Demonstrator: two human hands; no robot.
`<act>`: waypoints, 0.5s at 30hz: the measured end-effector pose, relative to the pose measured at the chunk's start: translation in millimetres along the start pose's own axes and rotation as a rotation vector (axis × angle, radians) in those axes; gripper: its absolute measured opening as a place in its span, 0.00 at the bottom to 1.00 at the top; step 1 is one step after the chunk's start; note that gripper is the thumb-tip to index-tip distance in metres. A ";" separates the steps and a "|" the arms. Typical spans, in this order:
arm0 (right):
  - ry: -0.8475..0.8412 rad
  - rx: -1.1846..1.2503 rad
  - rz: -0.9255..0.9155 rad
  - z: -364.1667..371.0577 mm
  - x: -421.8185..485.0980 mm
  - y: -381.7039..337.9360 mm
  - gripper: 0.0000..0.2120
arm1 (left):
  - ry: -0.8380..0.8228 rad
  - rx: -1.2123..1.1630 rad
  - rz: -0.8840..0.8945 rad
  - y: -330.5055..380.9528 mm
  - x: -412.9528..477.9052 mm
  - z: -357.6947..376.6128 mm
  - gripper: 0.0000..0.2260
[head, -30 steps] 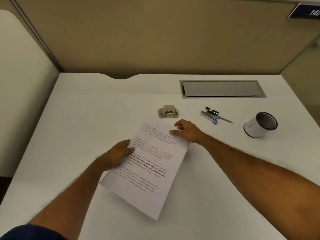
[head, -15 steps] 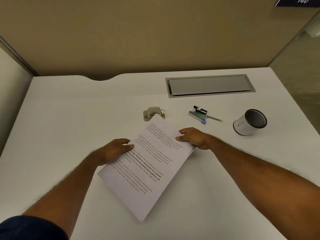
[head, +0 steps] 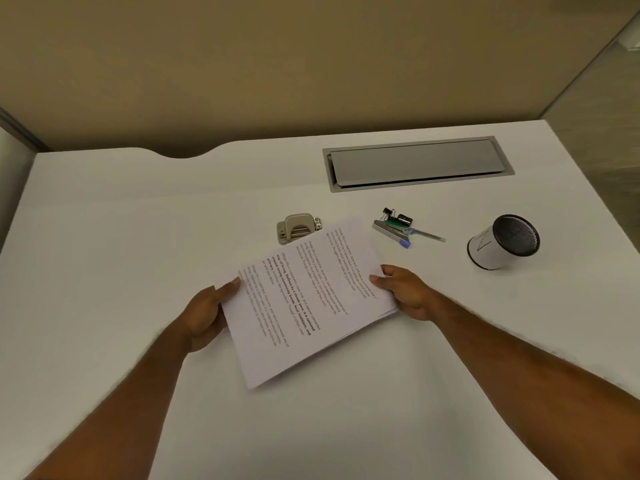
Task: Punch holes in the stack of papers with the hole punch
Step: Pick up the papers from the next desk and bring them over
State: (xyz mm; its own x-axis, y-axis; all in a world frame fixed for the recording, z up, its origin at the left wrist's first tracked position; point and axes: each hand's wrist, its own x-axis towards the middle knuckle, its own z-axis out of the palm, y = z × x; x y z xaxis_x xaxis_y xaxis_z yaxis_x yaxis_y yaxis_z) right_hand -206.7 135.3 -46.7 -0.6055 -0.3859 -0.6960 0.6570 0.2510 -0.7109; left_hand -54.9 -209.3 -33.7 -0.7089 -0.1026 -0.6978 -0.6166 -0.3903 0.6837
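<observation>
Papers [head: 304, 306]: one printed stack, held askew over the worktop [head: 138, 220], far edge just beside the punch [head: 298, 227]. Left edge is pinched between thumb and fingers of the left hand [head: 204, 317]; right edge is pinched likewise by the right hand [head: 407, 294]. A cup [head: 498, 245] is laid sideways at right.

Office cubicle; tan partition [head: 242, 64], white desk [head: 138, 209], cable hatch [head: 415, 162], stapler [head: 391, 230]
</observation>
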 end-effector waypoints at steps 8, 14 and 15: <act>0.110 -0.102 -0.068 10.2 -2.1 12.4 0.12 | 0.185 -0.040 0.085 -13.3 10.7 25.8 0.07; 0.076 -0.314 -0.051 7.9 -1.1 9.0 0.14 | 0.191 0.072 0.125 -4.5 19.1 21.8 0.06; 0.097 -0.308 -0.052 8.5 0.1 8.8 0.13 | 0.183 0.090 0.129 -2.6 19.8 21.9 0.06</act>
State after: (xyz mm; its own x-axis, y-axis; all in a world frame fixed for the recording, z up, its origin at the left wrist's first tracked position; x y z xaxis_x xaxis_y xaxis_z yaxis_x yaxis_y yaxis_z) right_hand -197.2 129.9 -52.1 -0.6841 -0.3228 -0.6541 0.4666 0.4955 -0.7326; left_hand -74.9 -190.3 -44.6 -0.7150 -0.3136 -0.6249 -0.5589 -0.2806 0.7803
